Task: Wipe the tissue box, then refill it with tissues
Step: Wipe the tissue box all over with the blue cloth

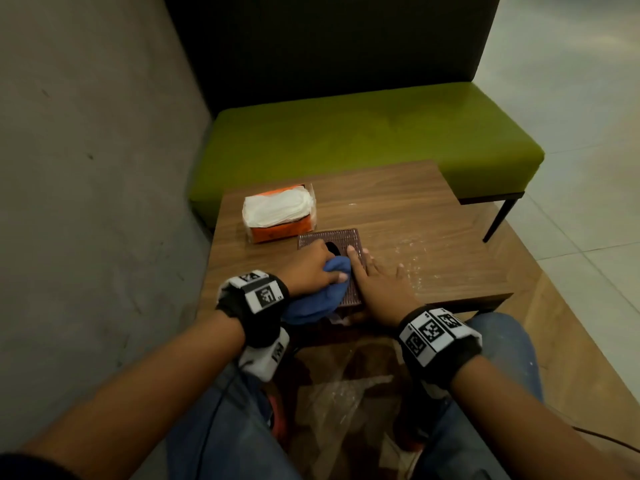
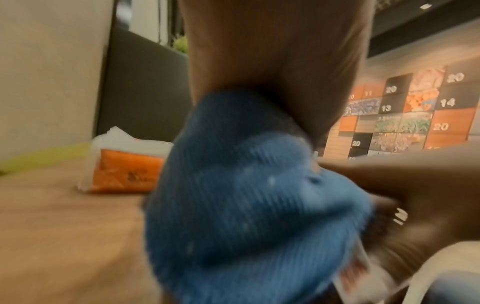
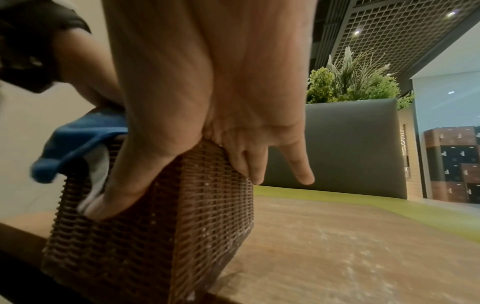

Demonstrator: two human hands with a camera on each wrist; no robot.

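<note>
A: Status?

B: Wipe step. Left hand (image 1: 310, 268) is clenched round a bunched blue cloth (image 1: 322, 292) and presses it on the lid of the tissue box (image 1: 346, 239), just short of the oval slot. Right hand (image 1: 377, 285) clamps the box's right edge: thumb tucked into the open near end, fingers draped over the right side wall.

A: Where's the box?

B: Near edge of the wood table (image 1: 433, 216), directly under both hands. Looks tipped in the right wrist view, but I can't confirm that from the head view.

A: How to do it well?

B: My read: keep the right hand as the brace and stroke the cloth along the weave rows, not across. White specks sit in the ribs of the right wall (image 3: 213, 205), so that face needs a pass too. Work round the slot, don't push dust into it.

A: Materials?

B: Box is a dark brown rectangular shell with a woven, ribbed surface; it should trap grit. Cloth is soft, ribbed, bulky. Tabletop is smooth, dusted white to the right of the right hand.

A: Refill?

B: Orange tissue pack (image 1: 278, 211), white tissues showing on top, beyond the left hand. Untouched.
</note>
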